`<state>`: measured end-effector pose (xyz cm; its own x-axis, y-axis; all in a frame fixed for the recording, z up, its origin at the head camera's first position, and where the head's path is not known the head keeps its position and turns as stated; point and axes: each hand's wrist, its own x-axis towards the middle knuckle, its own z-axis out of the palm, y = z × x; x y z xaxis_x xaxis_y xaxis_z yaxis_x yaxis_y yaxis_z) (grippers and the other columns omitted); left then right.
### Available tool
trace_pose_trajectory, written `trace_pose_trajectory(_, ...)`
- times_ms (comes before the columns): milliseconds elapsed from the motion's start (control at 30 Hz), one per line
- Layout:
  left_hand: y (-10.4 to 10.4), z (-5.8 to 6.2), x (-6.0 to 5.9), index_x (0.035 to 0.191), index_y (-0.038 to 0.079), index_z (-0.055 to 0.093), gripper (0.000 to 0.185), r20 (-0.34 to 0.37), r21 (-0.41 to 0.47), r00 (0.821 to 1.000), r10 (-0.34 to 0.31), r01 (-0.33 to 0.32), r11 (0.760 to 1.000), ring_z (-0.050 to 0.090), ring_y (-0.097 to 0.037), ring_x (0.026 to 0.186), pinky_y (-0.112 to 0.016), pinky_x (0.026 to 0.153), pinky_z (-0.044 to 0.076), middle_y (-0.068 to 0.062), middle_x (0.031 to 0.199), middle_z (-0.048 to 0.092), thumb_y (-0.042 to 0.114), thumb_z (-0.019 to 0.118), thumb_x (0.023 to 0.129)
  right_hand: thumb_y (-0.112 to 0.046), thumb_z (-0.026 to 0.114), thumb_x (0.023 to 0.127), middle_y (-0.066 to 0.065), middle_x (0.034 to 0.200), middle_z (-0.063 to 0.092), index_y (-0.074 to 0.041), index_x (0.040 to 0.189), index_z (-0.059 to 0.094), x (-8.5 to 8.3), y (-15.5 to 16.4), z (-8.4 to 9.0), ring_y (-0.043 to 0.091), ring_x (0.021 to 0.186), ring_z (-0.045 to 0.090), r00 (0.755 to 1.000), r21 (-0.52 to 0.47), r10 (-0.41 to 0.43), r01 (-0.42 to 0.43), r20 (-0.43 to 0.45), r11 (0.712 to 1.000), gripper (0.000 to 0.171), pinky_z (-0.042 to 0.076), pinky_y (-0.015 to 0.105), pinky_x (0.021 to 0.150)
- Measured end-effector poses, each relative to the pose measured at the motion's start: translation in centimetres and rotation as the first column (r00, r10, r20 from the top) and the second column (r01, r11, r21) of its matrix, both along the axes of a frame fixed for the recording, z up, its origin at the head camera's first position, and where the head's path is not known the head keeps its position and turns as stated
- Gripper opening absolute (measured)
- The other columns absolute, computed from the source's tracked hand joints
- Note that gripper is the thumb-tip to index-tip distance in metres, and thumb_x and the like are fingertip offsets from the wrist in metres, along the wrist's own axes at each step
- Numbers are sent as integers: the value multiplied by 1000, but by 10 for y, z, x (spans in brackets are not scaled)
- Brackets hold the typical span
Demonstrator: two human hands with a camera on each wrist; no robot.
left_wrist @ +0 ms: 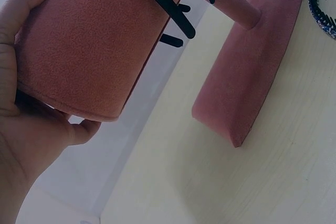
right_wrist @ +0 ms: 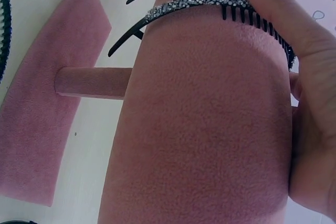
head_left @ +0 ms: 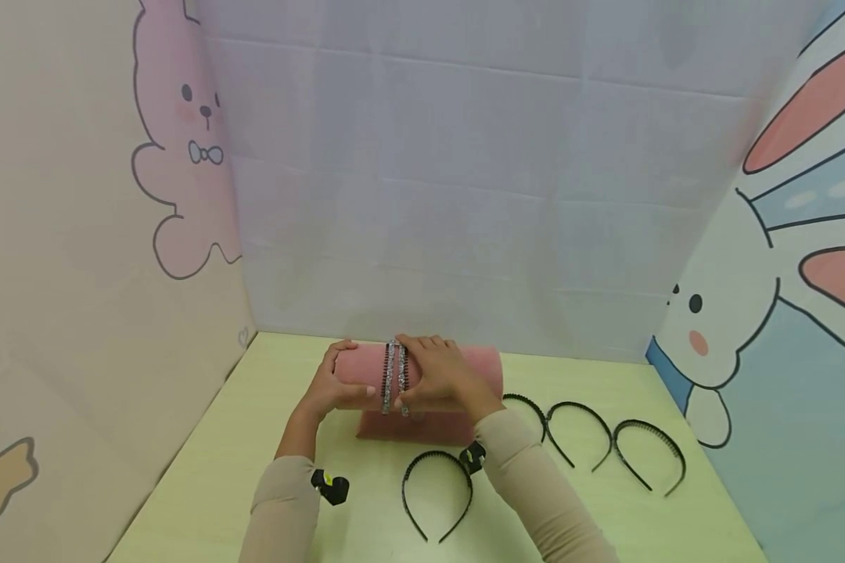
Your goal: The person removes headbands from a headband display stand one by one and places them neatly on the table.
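Left hand (head_left: 327, 389) is curled round the nine-o'clock end of the pink roll stand (head_left: 366, 362), far side of the bench (head_left: 366, 516), long axis nine to three. Two glittering headbands (head_left: 389, 377) straddle it, tips toward six. Right hand (head_left: 436, 374) curves over the right-hand one, gripping. Loose headbands: one (head_left: 434, 453) at six o'clock, three (head_left: 570, 404) toward four. Printed rabbit (head_left: 725, 336) on right wall.

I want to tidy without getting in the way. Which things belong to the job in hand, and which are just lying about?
In the job:
stand, gripped by the left hand
headbands on it, right hand at them
front headband, three headbands at right: loose, but likely included

Just there:
rabbit print
pink print
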<state>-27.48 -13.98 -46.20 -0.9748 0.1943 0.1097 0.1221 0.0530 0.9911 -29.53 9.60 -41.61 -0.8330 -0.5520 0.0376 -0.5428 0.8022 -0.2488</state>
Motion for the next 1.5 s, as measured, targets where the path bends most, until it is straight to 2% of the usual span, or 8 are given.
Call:
trace_pose_trajectory(333,0,3,3,134,11,36,87,10,-26,1000,6,-6,1000,43,-39,113,-44,84,44,-8,152,14,-2,84,62,-60,76,60,1,140,40,-23,147,24,3,2,0,23,127,33,999,-28,-28,29,19,999,107,20,44,104)
trace_pose_trajectory(567,-1,1,3,135,11,35,88,3,-43,1000,1,-1,999,43,-39,113,-44,84,44,-7,152,14,3,85,63,-60,75,61,3,139,42,-21,145,28,5,7,1,23,124,37,1000,-39,-24,24,-8,999,104,23,44,102)
trace_pose_trajectory(700,-3,-10,-2,134,13,37,89,7,-36,1000,13,-12,999,43,-40,113,-46,84,44,-7,152,15,3,86,61,-61,75,61,2,137,43,-22,144,30,6,11,0,23,123,38,999,-49,-32,32,-3,998,102,24,45,101)
trace_pose_trajectory(833,-5,-25,-9,133,20,39,90,14,-37,999,35,-34,999,43,-39,113,-47,84,44,-2,151,18,4,88,59,-60,74,61,1,134,46,-24,143,31,6,15,-4,24,119,41,999,-58,-43,42,-5,997,100,24,46,100)
trace_pose_trajectory(900,-4,-26,-11,132,22,39,89,9,-41,999,40,-40,998,45,-38,112,-46,82,45,-2,149,21,5,88,59,-58,75,61,-1,131,48,-25,142,31,5,17,-5,22,116,43,998,-70,-56,55,-6,996,98,25,45,99)
trace_pose_trajectory(1100,-4,-21,-10,132,22,39,89,32,-34,998,46,-45,998,45,-39,111,-46,82,45,-2,147,23,4,87,60,-54,76,60,-3,128,49,-26,141,34,4,24,-4,20,113,42,998,-95,-64,64,5,993,95,25,45,98)
trace_pose_trajectory(1333,-3,1,3,134,14,37,89,15,-34,1000,15,-14,999,44,-39,113,-46,85,44,-7,149,21,4,86,61,-56,76,62,-3,132,47,-29,141,32,8,29,3,21,118,41,997,-82,-70,72,18,994,95,23,43,101)
trace_pose_trajectory(1500,-3,3,5,134,15,37,89,27,-24,1000,12,-11,1000,45,-38,112,-46,85,44,-8,147,24,4,86,60,-56,76,62,-2,135,45,-27,143,33,11,32,4,21,121,38,996,-86,-76,79,37,993,96,21,43,102)
